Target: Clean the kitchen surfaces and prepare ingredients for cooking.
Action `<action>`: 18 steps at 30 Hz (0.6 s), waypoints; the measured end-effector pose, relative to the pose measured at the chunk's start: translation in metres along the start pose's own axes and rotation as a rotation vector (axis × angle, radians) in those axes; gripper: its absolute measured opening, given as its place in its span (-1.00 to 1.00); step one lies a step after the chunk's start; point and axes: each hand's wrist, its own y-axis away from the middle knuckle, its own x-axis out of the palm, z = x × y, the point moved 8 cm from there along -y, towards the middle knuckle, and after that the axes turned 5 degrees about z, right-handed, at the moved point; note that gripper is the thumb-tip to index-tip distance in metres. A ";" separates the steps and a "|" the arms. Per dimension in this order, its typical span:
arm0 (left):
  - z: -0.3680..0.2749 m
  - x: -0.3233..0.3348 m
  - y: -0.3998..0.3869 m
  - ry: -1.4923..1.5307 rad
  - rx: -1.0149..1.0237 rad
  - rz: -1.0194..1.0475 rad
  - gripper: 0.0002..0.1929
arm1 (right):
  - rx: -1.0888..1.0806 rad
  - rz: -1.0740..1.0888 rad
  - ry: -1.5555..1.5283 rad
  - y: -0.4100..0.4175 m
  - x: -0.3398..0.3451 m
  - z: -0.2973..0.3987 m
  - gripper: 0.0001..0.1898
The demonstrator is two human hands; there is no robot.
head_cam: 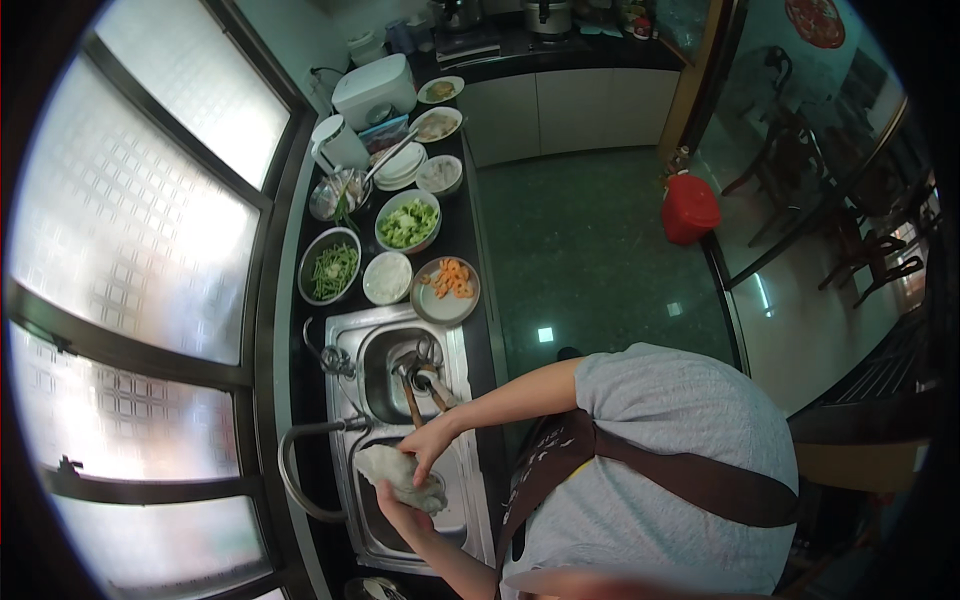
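Note:
A wet-looking, greyish-white cloth (390, 466) is bunched up over the lower basin (459, 534) of a stainless steel double sink. My right hand (431, 448) grips it from above, thumb and fingers spread around its upper side. From below, my left hand (397, 506) holds the same cloth, with its fingers partly hidden behind it. The curved faucet (289, 465) arches at the left of this basin. In the upper basin (382, 375) lie utensils with wooden handles (412, 405), close to my right wrist.
Beyond the sink stand a plate of peeled shrimp (450, 281), a white bowl (388, 277), a bowl of green beans (331, 268) and a bowl of leafy greens (407, 223). Farther along are stacked plates (401, 165) and a white kettle (341, 142). Windows line the left; a red bin (690, 210) is on the floor.

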 end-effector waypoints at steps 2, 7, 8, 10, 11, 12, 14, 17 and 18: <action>-0.005 0.059 -0.009 -0.527 0.257 0.119 -0.52 | -0.082 -0.029 0.035 0.031 -0.028 0.009 -0.33; 0.020 0.185 -0.045 -0.510 0.237 0.224 -0.61 | -0.116 -0.312 0.389 0.185 -0.131 0.076 -0.50; 0.026 0.206 -0.060 -0.509 0.243 0.233 -0.61 | -0.138 -0.382 0.412 0.222 -0.153 0.090 -0.52; 0.050 0.268 -0.086 -0.561 0.174 0.336 -0.61 | -0.116 -0.427 0.479 0.294 -0.193 0.113 -0.55; 0.060 0.303 -0.102 -0.644 0.210 0.341 -0.65 | -0.133 -0.525 0.590 0.332 -0.217 0.124 -0.56; 0.073 0.337 -0.119 -0.771 0.203 0.395 -0.66 | -0.141 -0.633 0.690 0.371 -0.233 0.135 -0.57; 0.094 0.390 -0.161 -1.118 0.273 0.427 -0.68 | 0.003 -0.686 0.653 0.427 -0.264 0.147 -0.58; 0.156 0.472 -0.221 -1.086 0.446 0.534 -0.53 | 0.178 -0.916 0.586 0.505 -0.319 0.134 -0.59; 0.182 0.496 -0.236 -1.151 0.397 0.470 -0.42 | 0.216 -1.109 0.543 0.537 -0.342 0.124 -0.59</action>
